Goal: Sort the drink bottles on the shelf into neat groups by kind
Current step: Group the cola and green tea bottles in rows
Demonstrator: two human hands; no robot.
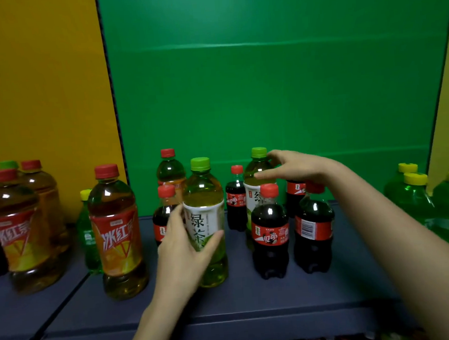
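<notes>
Toward the middle of the shelf (253, 298), a little back from its front edge, the left hand (182, 249) grips the front green tea (204, 213). The fingers are curled round the left of its matt white label and the thumb lies across the right. The bottle is smooth clear plastic, round-shouldered and ribbed low down, and holds pale yellow-green liquid. It stands upright, long axis vertical, lime cap up, with the label's characters facing the camera. I cannot tell whether its base rests on the shelf or is just clear of it.

Behind it and to the right, nearer the back edge, the right hand (292, 166) holds the rear green tea (256, 171). The thumb is on the front of the shoulder and the fingers are bent round the neck just under the cap. This bottle is also upright.

The front cola (270, 233) is dark, waisted, glossy and red-capped. It stands directly before the rear green tea and hides the lower part of its label. A second cola (314, 232) is just beside it, under the right forearm. More colas (236, 199) stand along the back, one partly hidden by the left hand.

Toward the left end stand amber iced teas (118, 230) with red caps and orange-red labels. Another iced tea (170, 171) stands behind the front green tea.

Translucent green sodas (411, 199) with yellow caps stand at the right end. A green panel (265, 87) backs the shelf, with an orange panel (39, 89) to its left.
</notes>
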